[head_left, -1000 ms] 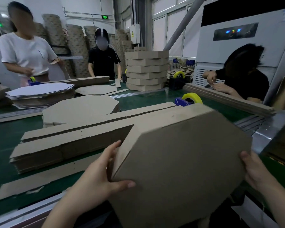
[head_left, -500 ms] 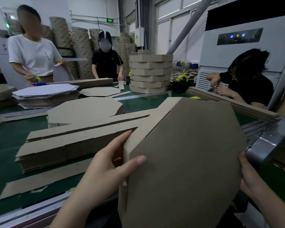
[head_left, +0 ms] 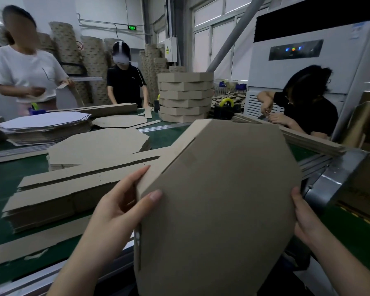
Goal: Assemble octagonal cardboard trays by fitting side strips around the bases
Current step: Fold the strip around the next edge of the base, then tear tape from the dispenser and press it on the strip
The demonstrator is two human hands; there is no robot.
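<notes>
The octagonal tray [head_left: 218,199] is up in front of me, raised off the table and tipped on edge, its flat base turned towards me and the side strip [head_left: 171,152] wrapped round its upper left rim. My left hand [head_left: 120,208] has the left corner: thumb pressed on the base face, fingers laid along the outer wall, so the edge is pinched between them. My right hand [head_left: 303,218] holds the opposite edge, thumb hooked on the rim, the other fingers hidden behind the cardboard.

Just past the tray to the left, a stack of long strips [head_left: 73,189] lies on the green table [head_left: 0,178], and beyond it a pile of flat bases [head_left: 98,144]. Farther back stands a stack of finished trays [head_left: 185,97]. Three people work around the table.
</notes>
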